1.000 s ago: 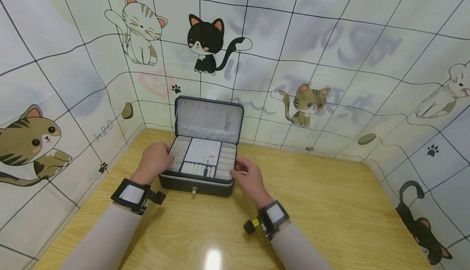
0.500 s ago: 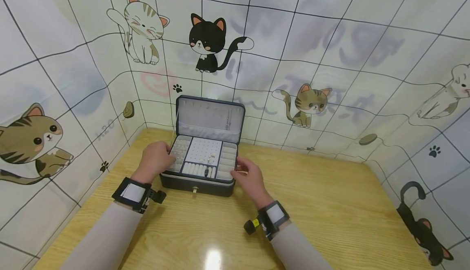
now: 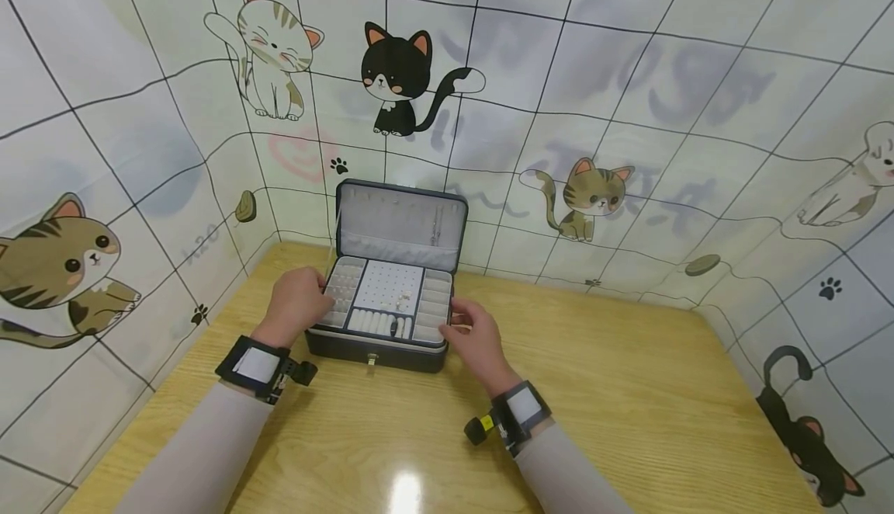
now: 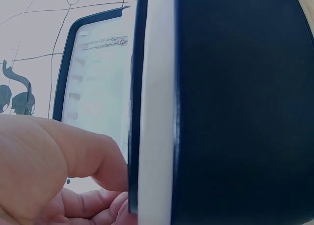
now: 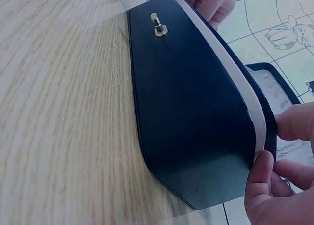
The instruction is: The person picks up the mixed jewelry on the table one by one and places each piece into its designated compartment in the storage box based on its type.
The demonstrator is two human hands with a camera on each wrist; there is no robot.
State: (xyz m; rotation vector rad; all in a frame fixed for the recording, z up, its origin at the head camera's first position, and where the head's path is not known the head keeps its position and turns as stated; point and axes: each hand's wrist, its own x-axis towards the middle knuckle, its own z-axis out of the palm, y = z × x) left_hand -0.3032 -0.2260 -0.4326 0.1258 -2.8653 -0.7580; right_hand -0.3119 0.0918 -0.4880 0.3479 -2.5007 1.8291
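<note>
A dark navy jewelry box (image 3: 405,357) stands with its lid (image 3: 401,219) raised. In its top sits a compartment tray (image 3: 434,296) with white slots, a dotted earring panel (image 3: 380,285) and ring rolls (image 3: 370,321). My left hand (image 3: 296,304) pinches the tray's left edge, its fingertips partly hidden behind the rim in the left wrist view. My right hand (image 3: 478,339) pinches the right edge; in the right wrist view thumb and fingers (image 5: 262,178) lie on either side of the dark rim, over the white band (image 5: 250,102).
A gold clasp (image 5: 158,26) sits on the box's front. Necklaces (image 3: 436,225) hang inside the lid. The wooden table (image 3: 615,390) extends to the right and front, with a cat-print cloth (image 3: 503,95) behind and at both sides.
The head view has shifted slightly. Both hands stay at the tray's edges, and the box looks the same.
</note>
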